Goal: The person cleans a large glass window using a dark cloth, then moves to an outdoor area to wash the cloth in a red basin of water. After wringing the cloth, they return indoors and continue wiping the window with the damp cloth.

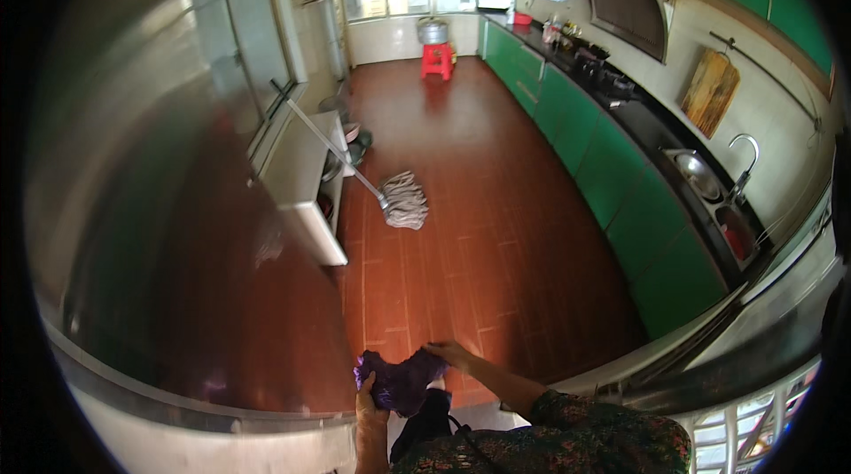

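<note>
A dark purple cloth (402, 381) is spread between my two hands, low in front of my body. My left hand (372, 401) grips its left side, thumb on top. At the cloth's upper right corner, my right hand (452, 354) pinches the edge between fingers and thumb. The cloth sags in the middle and looks bunched at the left, where a brighter violet edge shows. Beneath it lies the red-brown floor (459, 261), and part of my dark trousers (425, 414) shows just behind it.
A string mop (405, 201) rests on the floor, its handle leaning over a low white cabinet (299, 175). Green cabinets (592, 161) line the right, topped by a dark counter with a sink (695, 175). A red stool (436, 61) holding a metal pot (432, 30) stands at the far end.
</note>
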Available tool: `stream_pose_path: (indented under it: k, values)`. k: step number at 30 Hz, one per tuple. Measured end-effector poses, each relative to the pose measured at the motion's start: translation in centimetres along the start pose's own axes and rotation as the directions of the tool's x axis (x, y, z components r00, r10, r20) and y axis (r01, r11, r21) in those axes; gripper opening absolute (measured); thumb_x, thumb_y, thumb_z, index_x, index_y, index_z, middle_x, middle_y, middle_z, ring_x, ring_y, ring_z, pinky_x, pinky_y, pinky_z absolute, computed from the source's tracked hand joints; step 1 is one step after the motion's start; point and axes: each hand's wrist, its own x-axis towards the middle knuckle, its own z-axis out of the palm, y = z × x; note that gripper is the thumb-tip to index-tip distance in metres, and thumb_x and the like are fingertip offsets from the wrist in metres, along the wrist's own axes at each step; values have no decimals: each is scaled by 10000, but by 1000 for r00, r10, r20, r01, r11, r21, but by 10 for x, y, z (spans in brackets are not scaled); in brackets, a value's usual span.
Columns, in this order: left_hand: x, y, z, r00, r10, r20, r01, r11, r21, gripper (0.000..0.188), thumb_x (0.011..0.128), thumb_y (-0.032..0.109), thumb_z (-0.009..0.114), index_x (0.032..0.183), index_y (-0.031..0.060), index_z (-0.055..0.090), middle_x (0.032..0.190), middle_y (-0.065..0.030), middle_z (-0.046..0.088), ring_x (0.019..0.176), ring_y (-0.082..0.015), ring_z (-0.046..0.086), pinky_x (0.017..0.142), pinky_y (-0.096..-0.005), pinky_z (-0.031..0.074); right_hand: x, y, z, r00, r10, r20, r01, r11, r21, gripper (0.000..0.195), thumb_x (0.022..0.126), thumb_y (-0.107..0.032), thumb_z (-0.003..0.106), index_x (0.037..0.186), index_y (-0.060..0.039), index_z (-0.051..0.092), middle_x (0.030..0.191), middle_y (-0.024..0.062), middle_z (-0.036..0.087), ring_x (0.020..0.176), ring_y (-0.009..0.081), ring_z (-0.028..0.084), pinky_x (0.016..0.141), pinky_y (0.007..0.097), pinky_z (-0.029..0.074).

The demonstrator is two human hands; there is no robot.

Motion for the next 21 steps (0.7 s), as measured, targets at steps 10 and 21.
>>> stream_pose_path:
  k: [10,21]
  values:
    - [219,-49,261,743,-297,600,-574,180,799,491,771,226,714,1168,0,531,1039,-182,552,915,-275,595,767,-385,494,46,-190,-108,928,-265,-260,320,927,197,312,870,-325,613,991,-37,611,909,50,642,825,209,634,676,346,495]
    - [465,-121,440,498,-564,659,-729,140,670,519,774,376,731,1151,70,545,969,-144,499,896,-320,576,750,-393,474,200,-334,-306,802,-254,-541,327,944,41,332,862,-339,600,1002,-38,605,909,62,643,827,226,634,686,365,496]
